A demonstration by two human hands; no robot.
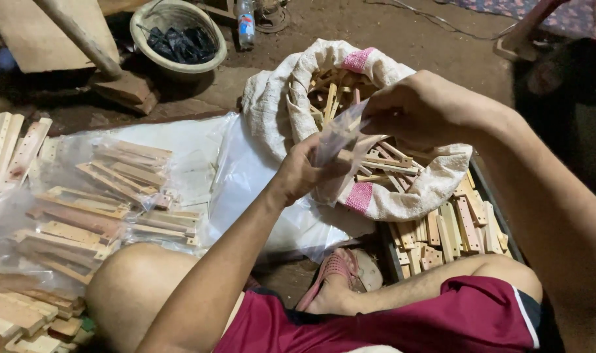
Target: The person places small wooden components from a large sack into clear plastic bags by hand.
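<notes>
Head view shows me mid-packing: my left hand [302, 173] grips a clear bag [337, 140] over the sack [409, 196], while my right hand [409, 108] pinches wooden sticks [370, 157] at its mouth. Next, I judge, they need sliding fully inside.

held bag: small clear plastic bag [337, 140], at centre
packed bags: clear, wood-filled [108, 196], left floor
sack: white, pink-striped [402, 196]
bottle: blue label [246, 25], top

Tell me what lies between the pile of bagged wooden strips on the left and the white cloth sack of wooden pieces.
In the head view, a sheet of clear plastic lies spread on the ground between the bagged strips and the sack.
</notes>
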